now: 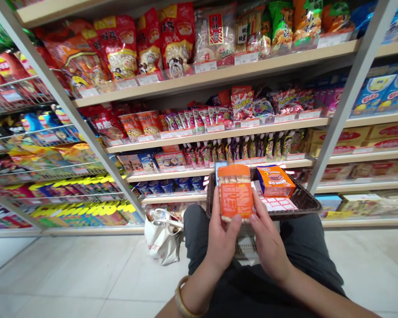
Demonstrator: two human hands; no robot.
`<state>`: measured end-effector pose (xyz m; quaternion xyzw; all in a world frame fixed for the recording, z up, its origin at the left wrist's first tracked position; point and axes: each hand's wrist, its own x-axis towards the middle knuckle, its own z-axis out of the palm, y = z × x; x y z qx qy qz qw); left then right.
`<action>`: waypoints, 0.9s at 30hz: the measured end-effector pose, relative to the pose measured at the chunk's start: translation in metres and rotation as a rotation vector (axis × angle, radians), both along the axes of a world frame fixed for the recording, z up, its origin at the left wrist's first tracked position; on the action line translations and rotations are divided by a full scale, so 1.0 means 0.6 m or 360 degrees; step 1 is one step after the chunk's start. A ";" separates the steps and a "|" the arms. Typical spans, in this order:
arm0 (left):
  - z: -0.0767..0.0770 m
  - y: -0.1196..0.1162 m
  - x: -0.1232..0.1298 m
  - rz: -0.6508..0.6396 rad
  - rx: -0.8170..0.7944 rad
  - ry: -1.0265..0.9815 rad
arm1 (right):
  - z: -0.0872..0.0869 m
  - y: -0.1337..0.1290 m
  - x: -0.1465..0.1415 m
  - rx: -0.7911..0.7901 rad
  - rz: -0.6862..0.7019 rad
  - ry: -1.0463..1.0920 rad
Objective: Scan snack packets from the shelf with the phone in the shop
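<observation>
Between my two hands is a snack jar point(237, 198) with an orange lid and an orange label, held upright above my lap. My left hand point(222, 238) grips its left side, the thumb resting on the lower front. On the opposite side my right hand point(270, 247) wraps the jar, its thumb at the lower right corner. Behind the jar a dark woven basket point(308, 205) sits at my knees. In it lie an orange and purple snack box point(276, 181) and a sheet of red-framed white labels point(278, 203).
Ahead, a shelf unit point(199, 77) carries bagged snacks, candies and small cups, with price tags along its edges. A white tote bag point(162, 240) stands on the tiled floor point(86, 269) left of my knee. Wire racks point(59, 132) of packets are at left, boxed goods point(381, 92) at right.
</observation>
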<state>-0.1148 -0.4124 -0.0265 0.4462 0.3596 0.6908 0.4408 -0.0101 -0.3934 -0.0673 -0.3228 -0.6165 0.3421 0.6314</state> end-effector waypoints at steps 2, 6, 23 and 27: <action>-0.002 0.002 0.000 -0.0025 -0.0060 -0.0151 | 0.007 -0.005 0.002 -0.0046 -0.0022 -0.0023; 0.000 0.006 -0.002 -0.0179 -0.0204 -0.0500 | 0.022 -0.014 0.007 0.0080 -0.0042 -0.0139; 0.033 0.003 -0.007 -0.0777 -0.0810 -0.1304 | 0.037 -0.010 0.008 0.0404 -0.0172 -0.0303; 0.033 0.003 -0.007 -0.0838 -0.0812 -0.1325 | 0.040 -0.010 0.008 0.0389 -0.0171 -0.0290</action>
